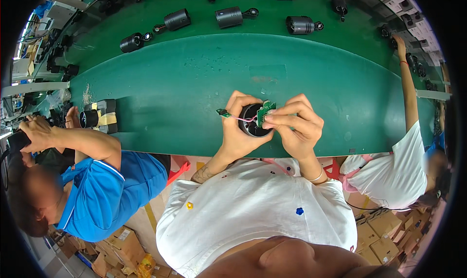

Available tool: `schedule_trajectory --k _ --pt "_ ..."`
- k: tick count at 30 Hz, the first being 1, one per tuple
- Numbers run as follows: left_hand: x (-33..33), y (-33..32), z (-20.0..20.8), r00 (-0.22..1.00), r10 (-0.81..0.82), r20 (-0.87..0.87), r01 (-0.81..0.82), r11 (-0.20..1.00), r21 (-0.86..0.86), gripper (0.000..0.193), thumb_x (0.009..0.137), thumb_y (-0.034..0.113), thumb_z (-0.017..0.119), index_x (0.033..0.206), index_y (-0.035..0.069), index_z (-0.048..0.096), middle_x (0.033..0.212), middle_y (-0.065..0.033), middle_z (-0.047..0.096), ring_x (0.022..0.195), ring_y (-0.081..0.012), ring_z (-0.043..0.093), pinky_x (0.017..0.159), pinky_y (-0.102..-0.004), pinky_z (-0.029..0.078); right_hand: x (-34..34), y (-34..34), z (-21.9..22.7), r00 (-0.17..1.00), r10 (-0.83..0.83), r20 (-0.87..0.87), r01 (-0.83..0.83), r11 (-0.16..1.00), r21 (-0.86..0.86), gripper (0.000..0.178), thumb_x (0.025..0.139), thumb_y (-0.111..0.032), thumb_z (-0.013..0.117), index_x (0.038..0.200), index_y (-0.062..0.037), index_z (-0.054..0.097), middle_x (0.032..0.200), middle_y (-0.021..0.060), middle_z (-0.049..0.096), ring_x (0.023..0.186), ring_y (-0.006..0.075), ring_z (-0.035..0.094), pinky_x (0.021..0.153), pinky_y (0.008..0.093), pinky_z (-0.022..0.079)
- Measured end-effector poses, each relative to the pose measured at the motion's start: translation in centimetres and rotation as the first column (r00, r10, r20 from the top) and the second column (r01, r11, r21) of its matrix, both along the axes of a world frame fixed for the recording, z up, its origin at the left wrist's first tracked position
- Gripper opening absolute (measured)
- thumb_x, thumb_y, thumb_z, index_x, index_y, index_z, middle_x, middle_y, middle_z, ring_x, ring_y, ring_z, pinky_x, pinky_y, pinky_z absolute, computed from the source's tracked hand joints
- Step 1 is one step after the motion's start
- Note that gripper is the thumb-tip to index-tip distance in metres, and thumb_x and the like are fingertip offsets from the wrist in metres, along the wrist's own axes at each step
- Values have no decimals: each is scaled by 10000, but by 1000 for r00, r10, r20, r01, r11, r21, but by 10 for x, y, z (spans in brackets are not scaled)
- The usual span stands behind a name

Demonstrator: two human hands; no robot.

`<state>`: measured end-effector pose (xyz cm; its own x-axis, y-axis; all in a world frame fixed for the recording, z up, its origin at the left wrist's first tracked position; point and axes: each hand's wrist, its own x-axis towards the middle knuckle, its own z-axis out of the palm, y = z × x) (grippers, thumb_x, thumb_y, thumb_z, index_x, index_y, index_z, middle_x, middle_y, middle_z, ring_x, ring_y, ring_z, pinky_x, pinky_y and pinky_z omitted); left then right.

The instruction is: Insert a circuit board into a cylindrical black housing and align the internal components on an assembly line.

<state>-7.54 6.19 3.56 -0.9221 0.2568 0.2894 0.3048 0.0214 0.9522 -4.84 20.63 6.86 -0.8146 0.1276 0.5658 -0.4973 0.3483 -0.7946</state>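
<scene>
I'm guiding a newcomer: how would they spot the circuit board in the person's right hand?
At the near side of the smooth green worktop, the left hand holds a black, cylindrical, open-topped housing. By its opening, the right hand pinches a flat green circuit board. It is larger than the small green board with a thin pink wire beside the left hand.

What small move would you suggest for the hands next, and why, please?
Perhaps the right hand should gently ease the larger board over the mouth of the black cup. It pinches this board at that opening, the left hand holds the cup, and the pink wire runs outside to a small board.
</scene>
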Motion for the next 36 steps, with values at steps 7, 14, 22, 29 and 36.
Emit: schedule_trajectory --k 7,14,22,29,36 --pt "-5 6 -4 961 47 -273 -66 996 -59 668 610 17 787 1240 63 568 996 -107 621 828 -208 589 699 -306 494 1 -2 7 999 42 33 -43 999 21 177 667 25 775 804 -88 783 800 10 678 730 145 516 666 246 450" --pt "-14 11 2 839 73 -538 -70 997 27 636 670 20 732 1291 58 595 942 -100 672 740 -187 595 645 -290 502 5 -4 18 992 102 68 -108 989 100 177 667 24 774 801 -91 781 786 8 665 710 146 507 656 250 447" --pt "-12 13 8 852 131 -507 -164 986 -21 716 689 11 736 1353 0 471 862 -79 717 699 -185 645 668 -293 530 7 -6 30 1000 -8 -12 12 939 343 136 693 -1 765 812 -66 754 813 14 642 755 173 496 674 277 450" --pt "-14 18 11 847 178 -501 -181 983 44 697 671 8 720 1340 1 521 857 -62 708 705 -178 599 652 -289 510 2 -1 41 1000 -3 22 -6 916 401 121 688 -14 770 797 -60 742 799 6 628 786 182 478 718 293 436" --pt "-19 11 18 897 34 -440 -78 994 -82 765 649 25 744 1372 5 495 845 -47 705 702 -173 600 651 -279 503 -6 11 44 983 76 166 -131 926 355 128 683 -25 773 797 -71 741 771 -3 608 792 176 481 752 299 410"
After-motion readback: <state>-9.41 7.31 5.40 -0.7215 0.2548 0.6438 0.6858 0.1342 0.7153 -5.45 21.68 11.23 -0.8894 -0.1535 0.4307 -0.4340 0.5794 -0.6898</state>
